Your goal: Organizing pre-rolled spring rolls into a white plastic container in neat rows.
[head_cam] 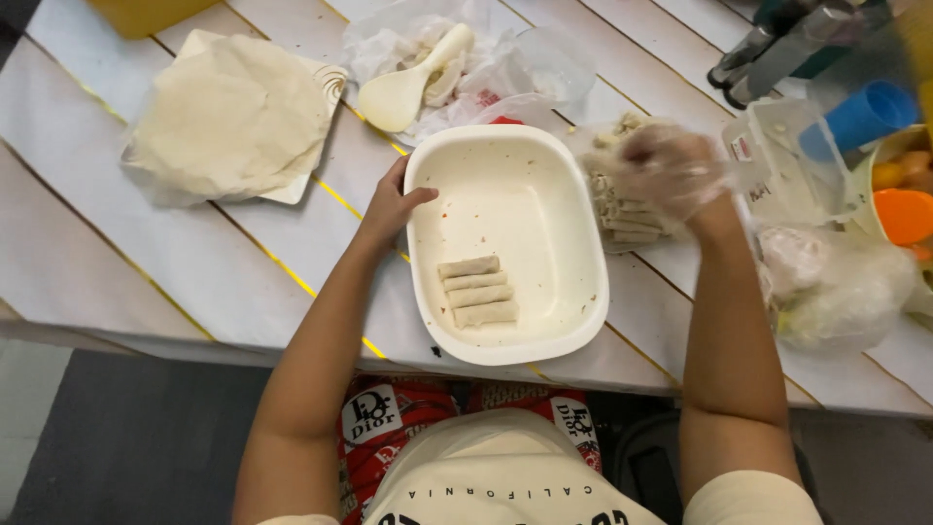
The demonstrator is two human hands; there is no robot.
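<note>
A white oval basin (pixel 578 292) sits on the white plank table, with several thin rolled wraps (pixel 476 291) lying side by side in its near part. My left hand (pixel 391 205) grips the basin's left rim, thumb over the edge. My right hand (pixel 666 170), in a clear plastic glove and blurred, hovers over a pile of more rolled wraps (pixel 622 219) just right of the basin; whether it holds one is unclear.
A stack of round thin wrappers (pixel 228 117) lies on a square plate at the far left. A cream plastic paddle (pixel 403 87) rests on crumpled plastic behind the basin. Clear containers, a blue cup (pixel 860 115), an orange lid and plastic bags (pixel 836 287) crowd the right side.
</note>
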